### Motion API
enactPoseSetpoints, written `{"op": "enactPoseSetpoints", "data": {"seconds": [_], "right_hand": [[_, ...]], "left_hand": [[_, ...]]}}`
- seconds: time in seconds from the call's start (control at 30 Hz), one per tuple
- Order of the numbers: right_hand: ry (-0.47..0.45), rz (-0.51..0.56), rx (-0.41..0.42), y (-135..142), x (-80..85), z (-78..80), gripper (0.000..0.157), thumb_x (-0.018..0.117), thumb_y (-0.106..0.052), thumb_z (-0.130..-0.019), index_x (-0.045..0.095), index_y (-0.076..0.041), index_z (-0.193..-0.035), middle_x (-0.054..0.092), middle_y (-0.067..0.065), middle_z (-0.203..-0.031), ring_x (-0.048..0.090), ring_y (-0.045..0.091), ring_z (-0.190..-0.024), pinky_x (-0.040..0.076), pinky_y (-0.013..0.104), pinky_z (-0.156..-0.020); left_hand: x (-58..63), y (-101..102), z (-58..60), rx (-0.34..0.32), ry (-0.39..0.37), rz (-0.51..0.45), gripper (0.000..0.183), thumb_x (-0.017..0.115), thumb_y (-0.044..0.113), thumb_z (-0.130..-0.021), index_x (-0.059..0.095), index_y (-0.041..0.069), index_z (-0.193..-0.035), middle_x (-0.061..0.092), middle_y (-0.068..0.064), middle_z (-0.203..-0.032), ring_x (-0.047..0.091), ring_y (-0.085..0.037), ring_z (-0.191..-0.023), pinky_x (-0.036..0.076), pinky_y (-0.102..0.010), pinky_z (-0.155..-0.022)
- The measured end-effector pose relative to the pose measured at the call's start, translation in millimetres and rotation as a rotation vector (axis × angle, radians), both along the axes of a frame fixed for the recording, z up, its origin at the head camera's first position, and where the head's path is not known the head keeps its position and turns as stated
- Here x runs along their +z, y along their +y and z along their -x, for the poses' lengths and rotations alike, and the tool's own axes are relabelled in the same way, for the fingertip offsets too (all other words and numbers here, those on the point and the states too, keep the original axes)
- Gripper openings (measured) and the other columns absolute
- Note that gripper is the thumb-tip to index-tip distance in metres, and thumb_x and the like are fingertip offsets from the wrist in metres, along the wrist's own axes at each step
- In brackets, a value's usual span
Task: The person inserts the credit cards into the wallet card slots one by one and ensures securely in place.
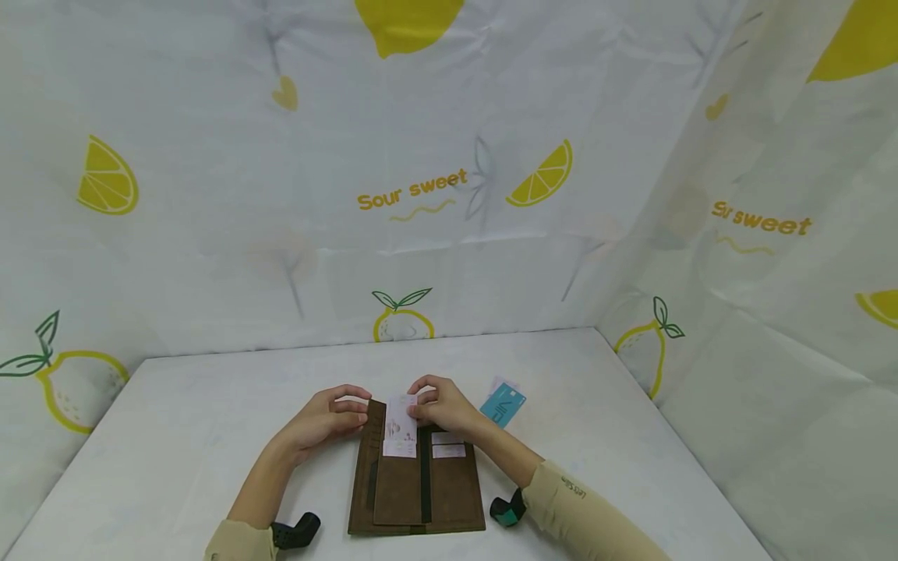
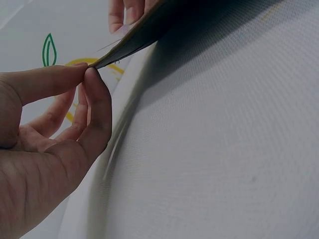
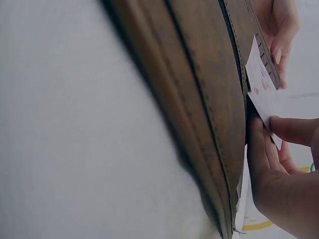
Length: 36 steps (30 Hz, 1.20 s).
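A brown long wallet (image 1: 400, 491) lies spread open on the table, with a dark strip down its middle. My left hand (image 1: 326, 421) pinches its upper left corner between thumb and fingers; the left wrist view shows that edge raised. My right hand (image 1: 445, 407) pinches a pale pink printed card (image 1: 401, 425) by its right edge, thumb on the face and fingers behind. The card stands at the wallet's upper part, overlapping the left panel in the head view. In the right wrist view, the card (image 3: 263, 92) meets the wallet near its stitched edge. More pale slips (image 1: 447, 446) show in the right panel.
Right of the wallet lies a blue card (image 1: 503, 404) with lettering, on top of another pale slip (image 1: 500, 382). Black wrist devices sit by both forearms. A white lemon-print curtain (image 1: 449, 280) stands along the table's back and right side.
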State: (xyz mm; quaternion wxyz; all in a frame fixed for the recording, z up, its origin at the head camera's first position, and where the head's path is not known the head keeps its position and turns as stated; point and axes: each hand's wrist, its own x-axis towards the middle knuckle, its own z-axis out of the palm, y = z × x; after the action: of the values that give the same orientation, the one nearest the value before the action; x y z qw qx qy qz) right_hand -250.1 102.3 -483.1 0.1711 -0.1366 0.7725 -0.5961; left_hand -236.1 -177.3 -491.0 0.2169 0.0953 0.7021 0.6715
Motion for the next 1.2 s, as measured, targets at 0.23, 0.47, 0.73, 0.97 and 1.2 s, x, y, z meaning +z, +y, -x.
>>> {"op": "enactPoseSetpoints", "data": {"seconds": [0.23,0.47,0.73,0.97,1.2], "right_hand": [[-0.007,-0.022,0.022,1.0,1.8,0.2,0.032,0.073,-0.001,-0.099,0.058,0.004,-0.127,0.07,0.004,-0.087,0.071,0.011,-0.077,0.068,0.036,-0.083],[-0.018,-0.033,0.024,3.7,1.8,1.8,0.03,0.072,0.002,-0.099,0.06,0.007,-0.125,0.077,0.017,-0.095,0.074,0.013,-0.08,0.068,0.038,-0.085],[-0.006,-0.047,0.056,6.1,4.8,0.1,0.028,0.073,0.001,-0.099,0.062,0.008,-0.124,0.078,0.028,-0.104,0.077,0.014,-0.085,0.067,0.038,-0.088],[-0.005,-0.028,0.081,7.1,2.9,1.8,0.025,0.074,0.004,-0.097,0.065,0.011,-0.119,0.076,0.019,-0.095,0.076,0.012,-0.085,0.067,0.037,-0.088],[0.065,-0.111,0.097,8.7,5.4,0.5,0.022,0.076,-0.002,-0.096,0.071,0.01,-0.114,0.078,0.023,-0.099,0.068,0.005,-0.079,0.059,0.021,-0.079]], "left_hand": [[-0.7,0.0,-0.5,0.009,0.003,0.008,0.041,0.07,0.003,-0.101,0.057,-0.004,-0.14,0.071,0.001,-0.107,0.069,-0.01,-0.099,0.061,-0.024,-0.089],[-0.4,0.9,-0.9,0.006,0.003,0.007,0.042,0.071,0.005,-0.101,0.057,-0.003,-0.14,0.071,0.001,-0.107,0.069,-0.011,-0.099,0.061,-0.025,-0.088],[0.0,2.0,0.0,0.007,-0.002,0.004,0.042,0.069,0.003,-0.102,0.056,-0.004,-0.141,0.071,0.0,-0.109,0.068,-0.011,-0.1,0.061,-0.024,-0.088],[-0.7,0.7,0.4,0.005,0.001,-0.004,0.041,0.069,0.002,-0.101,0.057,-0.004,-0.14,0.071,0.001,-0.109,0.069,-0.01,-0.1,0.061,-0.024,-0.087],[-0.3,1.1,0.2,0.002,-0.002,-0.005,0.042,0.07,0.002,-0.101,0.057,-0.005,-0.139,0.071,0.0,-0.108,0.069,-0.01,-0.099,0.061,-0.024,-0.087]]}}
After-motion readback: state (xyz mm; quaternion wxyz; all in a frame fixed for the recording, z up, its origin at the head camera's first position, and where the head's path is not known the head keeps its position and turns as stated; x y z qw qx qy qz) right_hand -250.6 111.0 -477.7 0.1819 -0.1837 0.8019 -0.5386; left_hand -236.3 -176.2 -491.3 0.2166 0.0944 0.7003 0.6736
